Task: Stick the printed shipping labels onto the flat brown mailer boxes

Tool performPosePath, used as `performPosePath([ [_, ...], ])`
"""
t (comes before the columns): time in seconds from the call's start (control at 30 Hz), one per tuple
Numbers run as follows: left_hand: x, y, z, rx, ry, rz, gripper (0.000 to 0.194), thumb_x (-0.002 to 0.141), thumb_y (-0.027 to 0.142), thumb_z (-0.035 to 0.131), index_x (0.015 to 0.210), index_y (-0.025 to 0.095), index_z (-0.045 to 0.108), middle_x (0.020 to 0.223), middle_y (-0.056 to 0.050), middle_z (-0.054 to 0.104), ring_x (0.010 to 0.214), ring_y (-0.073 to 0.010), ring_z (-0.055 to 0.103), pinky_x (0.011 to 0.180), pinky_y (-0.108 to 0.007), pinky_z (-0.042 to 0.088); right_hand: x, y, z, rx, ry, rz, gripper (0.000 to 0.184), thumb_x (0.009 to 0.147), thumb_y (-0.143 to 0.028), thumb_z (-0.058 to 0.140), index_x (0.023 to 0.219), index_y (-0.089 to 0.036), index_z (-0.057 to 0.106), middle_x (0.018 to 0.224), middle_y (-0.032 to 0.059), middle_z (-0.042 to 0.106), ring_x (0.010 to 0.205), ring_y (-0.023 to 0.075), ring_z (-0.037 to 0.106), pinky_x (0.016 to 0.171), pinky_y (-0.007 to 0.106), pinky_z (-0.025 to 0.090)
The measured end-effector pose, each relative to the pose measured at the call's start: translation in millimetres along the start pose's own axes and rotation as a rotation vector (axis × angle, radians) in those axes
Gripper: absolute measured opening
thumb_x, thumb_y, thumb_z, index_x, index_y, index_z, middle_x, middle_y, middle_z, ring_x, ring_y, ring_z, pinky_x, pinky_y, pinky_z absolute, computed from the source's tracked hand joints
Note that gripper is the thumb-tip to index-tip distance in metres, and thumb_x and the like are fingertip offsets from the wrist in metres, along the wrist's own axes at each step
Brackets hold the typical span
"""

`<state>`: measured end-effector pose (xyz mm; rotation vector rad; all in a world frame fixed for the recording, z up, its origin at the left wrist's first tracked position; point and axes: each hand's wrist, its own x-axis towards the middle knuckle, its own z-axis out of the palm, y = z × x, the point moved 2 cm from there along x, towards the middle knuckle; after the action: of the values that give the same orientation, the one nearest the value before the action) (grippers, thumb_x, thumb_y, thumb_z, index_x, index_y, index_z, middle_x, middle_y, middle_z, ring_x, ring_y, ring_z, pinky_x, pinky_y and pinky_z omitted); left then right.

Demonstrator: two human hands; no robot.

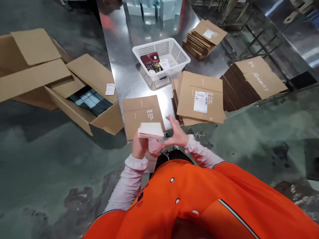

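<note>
My left hand (pixel 139 146) is closed around a thick stack of white labels (pixel 151 128), held above the table's near edge. A pinkish-white printed sheet (pixel 154 146) hangs below the stack. My right hand (pixel 176 134) is spread, thumb and fingers apart, just right of the stack. Its thumb comes near the hanging sheet; whether they touch I cannot tell. Behind the stack a flat brown carton (pixel 142 111) with white print lies on the metal table (pixel 117 56). To the right, flat cartons (pixel 185 96) are piled, the top one bearing a white shipping label (pixel 200 101).
A white perforated basket (pixel 174 68) holds dark red printed cards (pixel 151 58). Farther right are more flat cartons (pixel 199 39) and a large carton stack (pixel 259 78). Open boxes (pixel 104 122) stand on the left, one with dark packs inside. Pale boxes (pixel 166 9) sit at the far end.
</note>
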<state>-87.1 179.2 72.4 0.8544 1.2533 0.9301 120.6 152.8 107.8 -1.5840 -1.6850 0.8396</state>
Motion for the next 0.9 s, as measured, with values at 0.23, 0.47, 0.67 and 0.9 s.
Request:
performPosePath([
  [0.23,-16,6,-27.0,0.036,-0.028,0.039,0.050,0.059,0.041,0.082,0.099,0.015,0.070,0.102,-0.010,0.070,0.094,-0.0242,0.064,0.085,-0.034,0.049,5,-6,93,0.480,-0.215,0.250,0.049,0.075,-0.055,0.069,0.101,-0.014,0.074,0.099,0.0088,0.074,0.091,0.0236,0.069,0.088,0.039,0.054],
  [0.47,-9,-38,-36.3,-0.033,0.203,-0.040,0.036,0.064,0.048,0.077,0.071,0.015,0.066,0.070,-0.004,0.066,0.066,-0.0156,0.058,0.067,-0.028,0.047,40,-7,91,0.279,-0.353,0.206,0.027,0.078,-0.041,0.070,0.087,-0.016,0.078,0.083,0.0052,0.075,0.075,0.0179,0.068,0.071,0.028,0.052],
  [0.67,14,-93,-37.9,-0.018,0.428,-0.029,0.039,0.070,0.050,0.073,0.064,0.017,0.054,0.063,0.001,0.058,0.062,-0.0121,0.054,0.063,-0.024,0.044,63,22,129,0.167,-0.267,0.167,0.020,0.075,-0.037,0.074,0.081,-0.018,0.077,0.088,0.0053,0.073,0.081,0.0177,0.067,0.077,0.031,0.053],
  [0.9,8,-156,-53.2,-0.262,0.104,-0.437,0.065,0.043,0.046,0.091,0.093,0.011,0.070,0.089,-0.015,0.072,0.092,-0.0310,0.067,0.086,-0.044,0.051,155,87,169,-0.270,-0.024,0.243,0.023,0.079,-0.032,0.071,0.096,-0.018,0.075,0.131,0.0109,0.055,0.121,0.0259,0.048,0.108,0.046,0.038],
])
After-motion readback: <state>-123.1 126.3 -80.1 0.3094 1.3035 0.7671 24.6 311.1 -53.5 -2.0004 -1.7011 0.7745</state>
